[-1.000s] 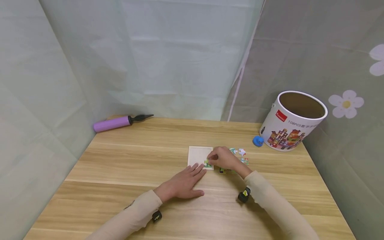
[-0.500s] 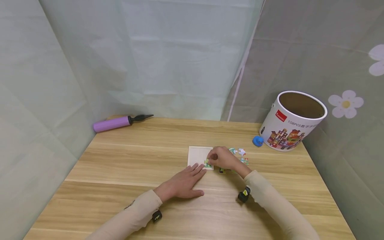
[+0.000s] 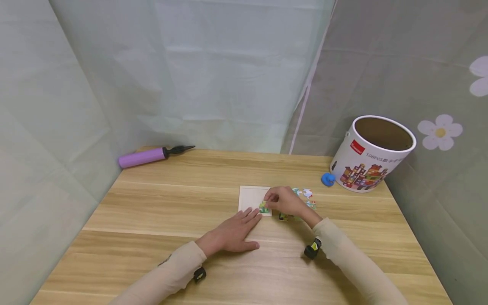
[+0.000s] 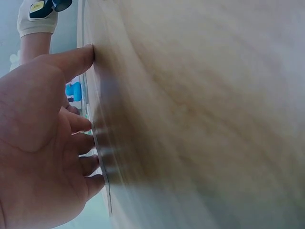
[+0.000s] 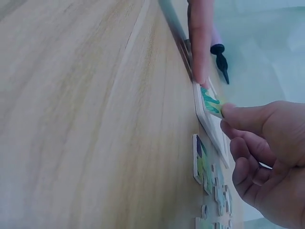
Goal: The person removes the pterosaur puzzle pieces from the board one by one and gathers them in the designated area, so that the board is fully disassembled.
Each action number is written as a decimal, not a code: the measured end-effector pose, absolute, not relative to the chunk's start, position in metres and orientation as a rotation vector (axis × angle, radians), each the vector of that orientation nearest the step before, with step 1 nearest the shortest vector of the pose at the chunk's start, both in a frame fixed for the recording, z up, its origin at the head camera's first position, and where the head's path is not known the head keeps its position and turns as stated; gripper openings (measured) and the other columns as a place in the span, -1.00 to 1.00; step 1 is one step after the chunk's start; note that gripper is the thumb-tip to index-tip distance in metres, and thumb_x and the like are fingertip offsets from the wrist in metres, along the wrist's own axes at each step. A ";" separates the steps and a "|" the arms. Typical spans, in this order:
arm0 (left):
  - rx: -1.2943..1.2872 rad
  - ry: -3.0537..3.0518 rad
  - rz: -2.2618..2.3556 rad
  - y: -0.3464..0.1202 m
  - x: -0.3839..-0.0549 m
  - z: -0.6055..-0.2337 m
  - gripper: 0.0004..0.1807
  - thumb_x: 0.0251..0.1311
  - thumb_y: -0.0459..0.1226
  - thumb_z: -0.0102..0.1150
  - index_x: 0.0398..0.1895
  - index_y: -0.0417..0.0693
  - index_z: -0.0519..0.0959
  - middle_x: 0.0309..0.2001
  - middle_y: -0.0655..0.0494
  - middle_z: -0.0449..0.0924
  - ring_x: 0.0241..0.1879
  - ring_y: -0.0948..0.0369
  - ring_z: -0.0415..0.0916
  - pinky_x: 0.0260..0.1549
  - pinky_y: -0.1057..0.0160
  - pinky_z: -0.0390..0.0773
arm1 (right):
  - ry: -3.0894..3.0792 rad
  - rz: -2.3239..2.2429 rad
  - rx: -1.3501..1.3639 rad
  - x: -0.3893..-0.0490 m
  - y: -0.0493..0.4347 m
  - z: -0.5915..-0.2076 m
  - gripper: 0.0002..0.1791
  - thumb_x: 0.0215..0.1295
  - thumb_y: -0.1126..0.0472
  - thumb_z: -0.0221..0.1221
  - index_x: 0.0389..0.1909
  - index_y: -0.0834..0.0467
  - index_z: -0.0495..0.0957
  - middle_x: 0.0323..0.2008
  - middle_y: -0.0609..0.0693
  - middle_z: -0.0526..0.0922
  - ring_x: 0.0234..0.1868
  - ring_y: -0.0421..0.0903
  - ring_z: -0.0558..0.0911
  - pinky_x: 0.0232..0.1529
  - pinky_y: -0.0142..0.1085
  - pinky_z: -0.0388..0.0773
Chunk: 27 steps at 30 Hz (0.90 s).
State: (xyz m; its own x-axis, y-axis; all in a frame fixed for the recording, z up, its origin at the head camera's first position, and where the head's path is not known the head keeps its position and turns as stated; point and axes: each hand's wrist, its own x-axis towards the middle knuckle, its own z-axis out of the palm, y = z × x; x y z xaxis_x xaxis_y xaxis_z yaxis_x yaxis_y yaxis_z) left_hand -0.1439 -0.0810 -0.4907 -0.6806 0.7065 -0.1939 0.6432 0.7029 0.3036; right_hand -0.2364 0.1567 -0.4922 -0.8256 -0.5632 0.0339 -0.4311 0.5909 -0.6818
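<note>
A green jigsaw puzzle piece is pinched between the thumb and fingers of my right hand. It is at the lower right corner of a pale square puzzle tray; whether it lies flat is hard to tell. My left hand lies with straight fingers, its fingertips on the tray's near edge and close to the piece. In the left wrist view, the thumb of the left hand touches the table. More puzzle pieces lie to the right of the tray, partly hidden under my right hand in the head view.
A blue toy duck stands beside a large white bucket at the back right of the wooden table. A purple hand pump with a black nozzle lies at the back left. Cloth hangs behind the table.
My right hand has shifted very slightly to the right, and more of the green puzzle piece shows beside its fingertips. My left hand has stayed in place.
</note>
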 end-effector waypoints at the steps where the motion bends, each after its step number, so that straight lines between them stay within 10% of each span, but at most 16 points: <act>1: 1.065 2.615 0.303 -0.081 -0.144 -0.490 -0.07 0.43 0.21 0.01 0.64 -0.14 0.03 0.64 -0.08 -0.07 0.62 -0.04 -0.13 0.55 -0.03 0.03 | 2.633 -1.063 -0.838 -0.236 0.158 -0.492 -0.95 0.30 0.19 0.39 -0.26 0.03 0.71 -0.36 -0.17 0.73 -0.32 -0.28 0.66 -0.27 -0.31 0.63; 27: 1.080 2.634 0.288 -0.080 -0.142 -0.489 -0.08 0.42 0.19 0.02 0.62 -0.18 0.07 0.63 -0.12 -0.02 0.61 -0.07 -0.08 0.54 -0.05 0.04 | 2.822 -1.115 -0.709 -0.217 0.237 -0.479 -0.92 0.30 0.21 0.38 -0.23 0.08 0.78 -0.38 -0.17 0.74 -0.31 -0.20 0.66 -0.20 -0.22 0.63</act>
State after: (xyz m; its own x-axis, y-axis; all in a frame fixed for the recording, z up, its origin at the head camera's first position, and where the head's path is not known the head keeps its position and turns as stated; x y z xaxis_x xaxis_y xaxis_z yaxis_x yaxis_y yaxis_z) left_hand -0.1424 -0.0798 -0.4891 -0.6815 0.7093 -0.1801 0.6538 0.7007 0.2858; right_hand -0.2173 0.2367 -0.4786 -0.8962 -0.4211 0.1398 -0.4029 0.6403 -0.6540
